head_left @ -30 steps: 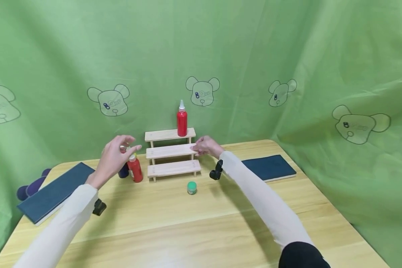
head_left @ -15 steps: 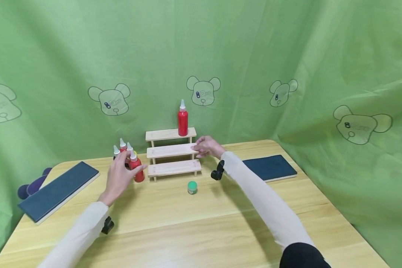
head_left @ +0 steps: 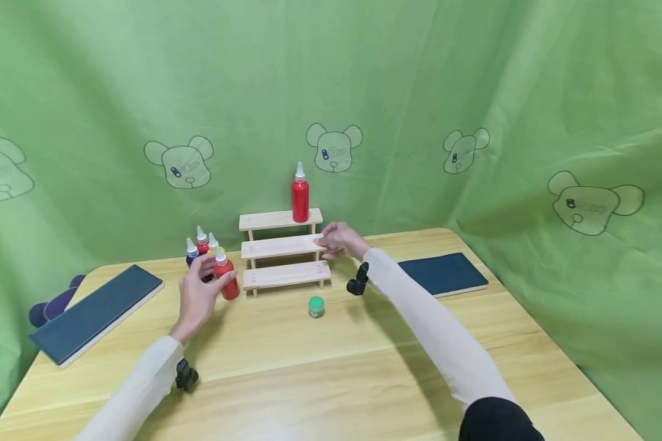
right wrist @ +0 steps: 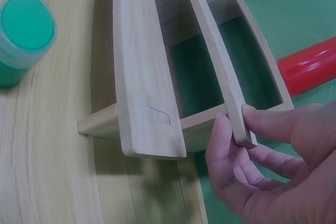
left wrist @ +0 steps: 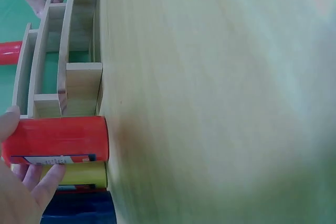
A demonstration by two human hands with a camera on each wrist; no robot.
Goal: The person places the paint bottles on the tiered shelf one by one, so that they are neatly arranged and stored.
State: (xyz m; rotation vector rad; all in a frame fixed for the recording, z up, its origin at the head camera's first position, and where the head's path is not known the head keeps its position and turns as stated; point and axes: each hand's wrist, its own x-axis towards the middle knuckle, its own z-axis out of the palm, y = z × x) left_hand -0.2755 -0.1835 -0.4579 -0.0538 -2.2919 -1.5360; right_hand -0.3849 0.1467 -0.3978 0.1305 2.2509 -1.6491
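My left hand point(head_left: 195, 295) grips a red squeeze bottle point(head_left: 230, 290) with a white pointed nozzle, left of a three-step wooden display shelf point(head_left: 287, 274). In the left wrist view, the thumb lies on one side of this bottle and the fingers point(left wrist: 50, 182) on the other, beside a yellow bottle point(left wrist: 84, 175). A dark blue bottle point(left wrist: 79, 206) and another red bottle point(head_left: 202, 246) stand close behind. With thumb and fingertips, my right hand point(head_left: 343, 241) pinches the right end of the shelf's middle step point(right wrist: 210, 40). One red bottle point(head_left: 300, 202) stands on the top step.
A small green-lidded jar point(head_left: 316, 306) sits in front of the shelf. Dark blue flat books lie at the left point(head_left: 99, 315) and right point(head_left: 444, 274) of the wooden table point(head_left: 331, 380). Purple round shapes point(head_left: 57, 306) show by the left book. A green curtain point(head_left: 386, 92) hangs behind.
My left hand has come down and right from above the bottle group and closed round the front red bottle. The right hand has kept its place on the middle step.
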